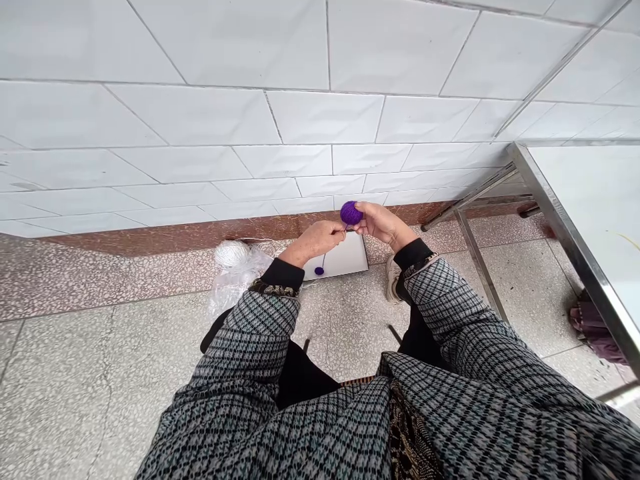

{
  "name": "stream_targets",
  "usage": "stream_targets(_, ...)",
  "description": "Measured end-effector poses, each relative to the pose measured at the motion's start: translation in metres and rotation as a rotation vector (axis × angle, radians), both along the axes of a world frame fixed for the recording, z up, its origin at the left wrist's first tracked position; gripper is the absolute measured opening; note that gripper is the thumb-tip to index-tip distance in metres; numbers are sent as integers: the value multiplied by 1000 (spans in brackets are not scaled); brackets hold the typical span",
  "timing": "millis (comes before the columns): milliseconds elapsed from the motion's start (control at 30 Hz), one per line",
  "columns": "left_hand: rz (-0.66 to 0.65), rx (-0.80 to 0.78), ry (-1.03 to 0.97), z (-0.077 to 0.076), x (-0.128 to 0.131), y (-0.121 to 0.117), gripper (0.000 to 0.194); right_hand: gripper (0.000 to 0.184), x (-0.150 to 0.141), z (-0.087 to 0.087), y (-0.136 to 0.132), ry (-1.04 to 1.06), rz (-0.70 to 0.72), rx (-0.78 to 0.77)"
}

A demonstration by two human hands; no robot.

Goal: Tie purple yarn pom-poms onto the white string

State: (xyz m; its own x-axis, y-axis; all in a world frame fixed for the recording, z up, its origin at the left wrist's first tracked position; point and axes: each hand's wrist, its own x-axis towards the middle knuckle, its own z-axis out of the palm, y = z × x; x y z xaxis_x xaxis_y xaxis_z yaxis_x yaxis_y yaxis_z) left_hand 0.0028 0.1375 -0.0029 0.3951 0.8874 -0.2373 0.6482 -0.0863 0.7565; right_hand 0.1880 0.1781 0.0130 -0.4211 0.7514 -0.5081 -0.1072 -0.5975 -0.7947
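A round ball of purple yarn (351, 213) is gripped in my right hand (379, 222), its thumb lying over the winding. Just to the left, my left hand (320, 239) is closed in a pinch on the purple strand beside the ball. From the hands a thin strand runs down to a small purple yarn bundle (319, 271), which lies in a shallow white tray (354, 255) on the floor. My left forearm hides part of that tray.
Left of the tray, white yarn balls (232, 254) sit in a clear plastic bag (220, 293). A metal-framed table (565, 233) stands on the right, with a dark purple cloth-like item (597, 327) beneath it. The white tiled wall (300, 113) rises close in front.
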Motion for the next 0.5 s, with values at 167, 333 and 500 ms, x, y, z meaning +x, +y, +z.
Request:
stream_targets(167,-20,-93,45,-1,-1,5,11,9,14,6,-5,-37,422,159)
stream_targets(333,110,-17,42,6,-2,5,22,21,11,3,-4,-408,622,249)
stream_targets(500,125,-14,-83,14,1,1,18,20,2,-7,2,-552,304,211)
